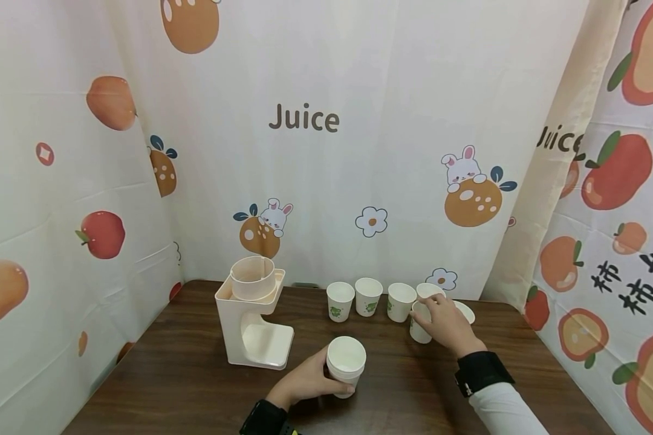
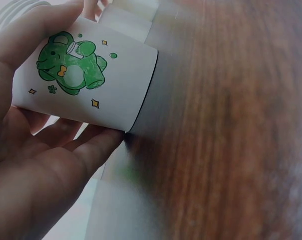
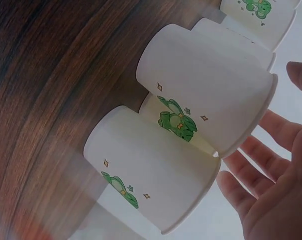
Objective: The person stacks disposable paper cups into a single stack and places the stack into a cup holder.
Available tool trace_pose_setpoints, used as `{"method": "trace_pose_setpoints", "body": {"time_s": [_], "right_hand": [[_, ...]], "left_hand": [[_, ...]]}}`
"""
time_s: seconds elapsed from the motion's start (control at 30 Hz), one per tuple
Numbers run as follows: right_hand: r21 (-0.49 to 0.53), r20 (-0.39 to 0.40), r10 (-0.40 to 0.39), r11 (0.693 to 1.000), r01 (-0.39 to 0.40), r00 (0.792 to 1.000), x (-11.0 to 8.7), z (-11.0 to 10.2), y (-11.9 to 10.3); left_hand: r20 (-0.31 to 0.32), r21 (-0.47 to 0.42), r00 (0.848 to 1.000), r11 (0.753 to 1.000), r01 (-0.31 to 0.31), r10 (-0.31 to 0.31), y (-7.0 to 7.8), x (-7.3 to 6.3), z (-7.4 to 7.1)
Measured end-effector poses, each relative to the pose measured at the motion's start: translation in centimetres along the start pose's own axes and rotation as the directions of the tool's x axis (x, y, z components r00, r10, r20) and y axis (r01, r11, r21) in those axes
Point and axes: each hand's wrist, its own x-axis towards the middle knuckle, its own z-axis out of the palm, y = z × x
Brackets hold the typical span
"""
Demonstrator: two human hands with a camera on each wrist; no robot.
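My left hand grips a stack of white paper cups at the front middle of the table. Several nested rims show in the left wrist view, and a green bear is printed on the outer cup. Over on the right, my right hand reaches over a white paper cup with another cup just behind it. In the right wrist view its fingers are spread right at the rims of two upright cups, the nearer cup and the one beside it, thumb apart from them.
Three more paper cups, a left one, a middle one and a right one, stand along the back. A cream juicer-like machine is at the left. A white round piece lies behind my right hand. Printed curtains border the dark wooden table.
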Motion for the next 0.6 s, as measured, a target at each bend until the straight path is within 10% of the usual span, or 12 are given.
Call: {"method": "trace_pose_setpoints", "body": {"time_s": [0.6], "right_hand": [[-0.027, 0.009, -0.043, 0.999, 0.043, 0.999, 0.07, -0.08, 0.44]], "left_hand": [[0.000, 0.007, 1.000, 1.000, 0.011, -0.011, 0.09, 0.01, -0.02]]}}
